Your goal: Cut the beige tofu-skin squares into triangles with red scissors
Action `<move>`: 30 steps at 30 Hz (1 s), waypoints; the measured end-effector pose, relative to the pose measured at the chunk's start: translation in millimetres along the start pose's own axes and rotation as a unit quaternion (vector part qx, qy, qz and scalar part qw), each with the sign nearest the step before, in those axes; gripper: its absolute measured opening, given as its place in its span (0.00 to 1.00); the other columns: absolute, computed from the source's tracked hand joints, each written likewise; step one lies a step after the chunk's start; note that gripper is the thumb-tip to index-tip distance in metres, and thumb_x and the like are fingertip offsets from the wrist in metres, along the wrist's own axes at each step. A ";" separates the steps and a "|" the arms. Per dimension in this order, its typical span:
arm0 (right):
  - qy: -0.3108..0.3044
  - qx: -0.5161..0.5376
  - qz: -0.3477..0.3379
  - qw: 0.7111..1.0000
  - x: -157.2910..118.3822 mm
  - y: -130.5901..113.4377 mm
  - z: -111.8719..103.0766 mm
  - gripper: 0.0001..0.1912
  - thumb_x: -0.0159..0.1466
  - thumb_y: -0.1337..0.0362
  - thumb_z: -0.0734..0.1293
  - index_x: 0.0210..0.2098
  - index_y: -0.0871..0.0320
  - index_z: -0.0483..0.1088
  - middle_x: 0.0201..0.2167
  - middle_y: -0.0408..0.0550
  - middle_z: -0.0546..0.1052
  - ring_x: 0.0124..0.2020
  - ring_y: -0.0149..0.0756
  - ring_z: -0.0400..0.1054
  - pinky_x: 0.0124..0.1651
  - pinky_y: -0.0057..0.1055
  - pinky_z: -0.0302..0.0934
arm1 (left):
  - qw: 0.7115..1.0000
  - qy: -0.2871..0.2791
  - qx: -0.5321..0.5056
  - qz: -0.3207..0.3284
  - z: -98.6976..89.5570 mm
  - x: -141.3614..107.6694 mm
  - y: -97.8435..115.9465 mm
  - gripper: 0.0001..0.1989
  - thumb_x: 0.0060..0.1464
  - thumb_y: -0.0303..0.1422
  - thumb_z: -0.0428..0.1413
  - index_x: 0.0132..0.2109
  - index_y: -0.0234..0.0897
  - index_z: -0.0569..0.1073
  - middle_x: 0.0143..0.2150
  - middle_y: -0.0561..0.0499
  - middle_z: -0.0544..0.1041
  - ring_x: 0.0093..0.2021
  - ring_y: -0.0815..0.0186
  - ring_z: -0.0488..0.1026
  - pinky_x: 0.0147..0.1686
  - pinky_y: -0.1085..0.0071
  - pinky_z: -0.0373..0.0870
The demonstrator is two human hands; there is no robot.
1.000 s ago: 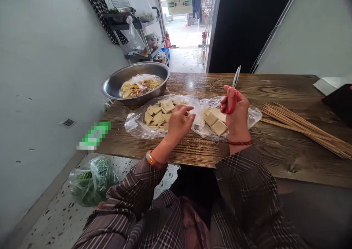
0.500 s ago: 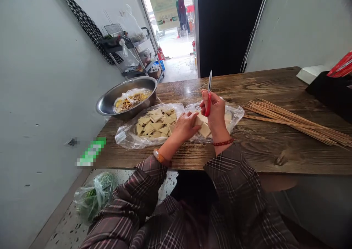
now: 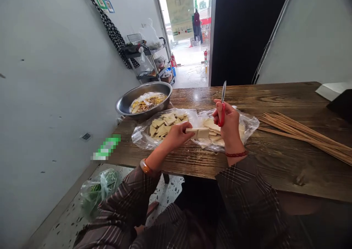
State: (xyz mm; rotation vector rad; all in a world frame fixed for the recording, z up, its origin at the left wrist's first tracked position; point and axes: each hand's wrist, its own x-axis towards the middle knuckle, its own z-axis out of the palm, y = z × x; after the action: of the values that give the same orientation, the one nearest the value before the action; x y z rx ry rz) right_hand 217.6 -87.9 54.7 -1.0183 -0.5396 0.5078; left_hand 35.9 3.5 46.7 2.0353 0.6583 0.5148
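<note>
Dark wooden surface point(image 3: 277, 168), and it's busy!

On it, the right bag point(image 3: 251, 127). Right hand point(image 3: 230, 125): grip wrapped round scissors point(image 3: 223, 114), blades up. Left hand point(image 3: 176, 134): grip pinching the slab point(image 3: 202, 133) by one end, over the bag's left side. Looks light, bendy, tearable; hold its edges.
</note>
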 end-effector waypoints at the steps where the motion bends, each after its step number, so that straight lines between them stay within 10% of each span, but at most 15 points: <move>1: -0.010 -0.004 -0.001 1.000 -1.9 0.6 0.3 0.26 0.55 0.45 0.75 0.43 0.57 0.75 0.19 0.36 0.70 0.15 0.23 0.58 0.17 0.23 0.52 | 0.999 0.021 -0.044 -0.019 -9.5 -2.9 -3.3 0.11 0.47 0.37 0.64 0.33 0.36 0.72 0.23 0.58 0.68 0.22 0.73 0.62 0.22 0.77 0.56; 6: -0.202 -0.102 0.020 0.974 -16.6 6.0 3.6 0.27 0.59 0.45 0.72 0.49 0.57 0.76 0.22 0.39 0.72 0.18 0.26 0.61 0.20 0.25 0.56 | 0.941 0.148 -0.293 -0.083 -42.3 -8.0 -15.0 0.24 0.36 0.42 0.71 0.35 0.35 0.70 0.25 0.57 0.73 0.21 0.74 0.67 0.19 0.78 0.63; 11: -0.389 -0.286 0.038 0.875 -26.7 12.8 9.7 0.26 0.60 0.49 0.71 0.51 0.61 0.77 0.23 0.41 0.70 0.22 0.28 0.60 0.27 0.28 0.56 | 0.869 0.246 -0.428 -0.033 -47.5 0.3 -23.0 0.26 0.33 0.39 0.74 0.34 0.34 0.70 0.28 0.57 0.74 0.24 0.76 0.69 0.20 0.80 0.66; 18: -0.408 -0.397 0.025 0.822 -24.3 17.5 11.1 0.27 0.61 0.51 0.69 0.53 0.63 0.77 0.25 0.42 0.70 0.26 0.30 0.59 0.31 0.29 0.54 | 0.832 0.229 -0.505 -0.009 -34.4 6.4 -31.0 0.26 0.35 0.38 0.74 0.36 0.35 0.69 0.31 0.56 0.76 0.26 0.74 0.72 0.20 0.79 0.68; 30: -0.393 -0.390 0.050 0.832 -25.8 16.5 15.6 0.28 0.61 0.50 0.69 0.52 0.65 0.77 0.24 0.43 0.68 0.26 0.31 0.57 0.30 0.30 0.54 | 0.862 0.183 -0.473 -0.012 -19.5 3.3 -36.5 0.23 0.37 0.39 0.73 0.35 0.36 0.70 0.29 0.57 0.74 0.25 0.75 0.70 0.21 0.81 0.68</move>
State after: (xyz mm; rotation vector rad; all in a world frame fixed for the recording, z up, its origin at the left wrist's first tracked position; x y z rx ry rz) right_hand 185.7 -86.7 41.9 -1.6128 -1.5243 0.8358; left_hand 17.9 34.3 25.4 1.0001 0.4933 0.9926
